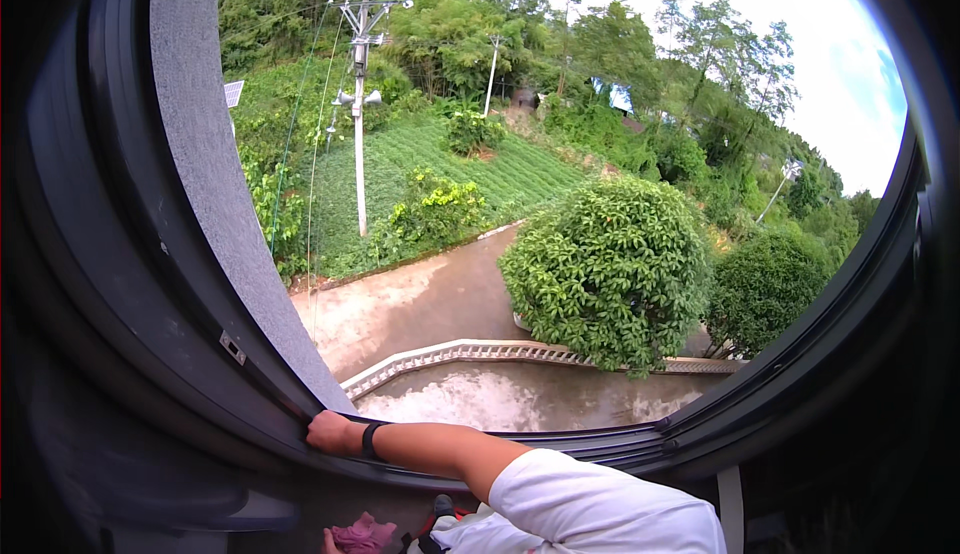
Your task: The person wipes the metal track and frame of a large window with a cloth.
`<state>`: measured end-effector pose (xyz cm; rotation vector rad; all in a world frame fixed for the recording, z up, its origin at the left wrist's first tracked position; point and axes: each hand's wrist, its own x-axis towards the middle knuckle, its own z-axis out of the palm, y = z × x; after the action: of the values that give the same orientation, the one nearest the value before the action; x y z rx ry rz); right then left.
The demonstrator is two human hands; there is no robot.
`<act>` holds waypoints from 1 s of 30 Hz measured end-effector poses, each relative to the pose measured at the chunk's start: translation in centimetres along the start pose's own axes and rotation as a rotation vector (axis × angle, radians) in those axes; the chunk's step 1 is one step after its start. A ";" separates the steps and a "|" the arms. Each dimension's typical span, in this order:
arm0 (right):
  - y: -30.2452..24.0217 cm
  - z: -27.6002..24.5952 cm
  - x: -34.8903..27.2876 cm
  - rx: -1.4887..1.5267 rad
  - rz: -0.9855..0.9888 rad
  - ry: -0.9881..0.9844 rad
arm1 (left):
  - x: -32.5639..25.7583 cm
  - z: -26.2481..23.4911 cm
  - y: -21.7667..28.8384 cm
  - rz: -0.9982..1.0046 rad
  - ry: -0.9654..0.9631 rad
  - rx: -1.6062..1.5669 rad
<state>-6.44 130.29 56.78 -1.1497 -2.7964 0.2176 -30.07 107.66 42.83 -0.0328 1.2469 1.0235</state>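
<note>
My right arm, in a white short sleeve with a black band [369, 441] at the wrist, reaches across to the left. At its end, my right hand [334, 433] is closed against the lower left corner of the dark window frame [560, 441]. Whatever its fingers hold, if anything, is hidden. Low at the bottom edge, a small part of my left hand [329, 543] shows beside a crumpled pink cloth [363, 534], which it grips.
A small metal latch plate [232, 347] sits on the frame's left side, and a grey outer wall [215, 134] runs beside it. Outside lie a low balustrade [480, 350], a round leafy tree [610, 269] and a utility pole [360, 144]. A dark shoe [443, 505] shows below.
</note>
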 end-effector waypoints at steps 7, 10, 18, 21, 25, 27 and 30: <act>0.5 3.1 -1.1 -0.163 -0.137 0.114 | -1.0 1.7 0.5 0.026 0.012 0.036; 0.1 2.1 -1.2 -0.126 -0.134 0.048 | -1.4 1.5 0.7 0.035 0.023 0.050; 3.5 -1.6 -5.9 0.120 0.149 -0.005 | -2.1 1.7 0.9 0.048 0.060 0.067; 11.0 -1.5 -10.1 0.044 0.359 0.133 | -2.3 2.3 1.1 0.049 0.071 0.078; 20.7 -2.1 -17.3 -0.037 0.791 0.349 | -2.9 2.1 1.3 0.063 0.092 0.077; 23.4 -2.9 -21.2 0.059 1.163 0.348 | -2.8 2.1 1.3 0.058 0.106 0.083; 26.4 -2.0 -27.9 0.130 1.510 0.521 | -2.8 2.6 1.3 0.061 0.100 0.091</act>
<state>31.87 129.34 52.87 -2.4812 -1.0133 0.1443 -28.83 108.06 46.60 0.0250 1.3922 1.0267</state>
